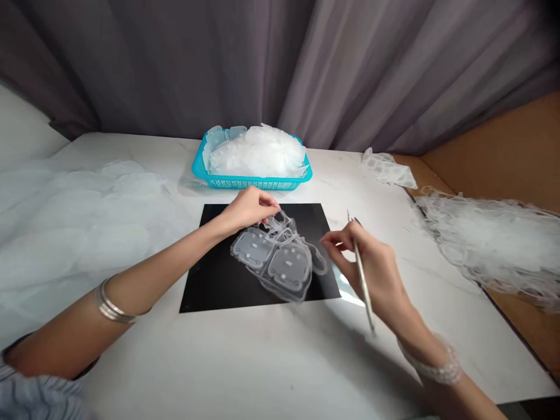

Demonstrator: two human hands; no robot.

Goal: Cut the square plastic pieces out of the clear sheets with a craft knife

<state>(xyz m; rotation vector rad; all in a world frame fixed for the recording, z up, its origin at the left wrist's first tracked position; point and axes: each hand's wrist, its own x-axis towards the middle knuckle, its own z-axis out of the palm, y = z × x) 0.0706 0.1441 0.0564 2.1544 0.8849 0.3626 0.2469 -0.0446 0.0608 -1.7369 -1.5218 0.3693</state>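
Observation:
My left hand point(251, 209) pinches the upper edge of a translucent, rubbery sheet piece point(289, 265), holding it over a black mat point(210, 280). The piece has two rounded panels with small holes and raised marks, and thin loops of the same material hang at its top and right side. My right hand point(371, 262) is just right of the piece, closed around a slim, pen-like metal tool point(363, 283) with its pointed end up. Its thumb and forefinger tips meet near a loose loop point(321, 265); whether they touch it I cannot tell.
Behind the mat stands a blue basket point(258, 183) heaped with translucent pieces. More translucent sheets point(87, 216) cover the table's left side. A tangled heap of thin trimmings point(499, 245) lies at the right edge, and a smaller bunch point(387, 168) lies behind it.

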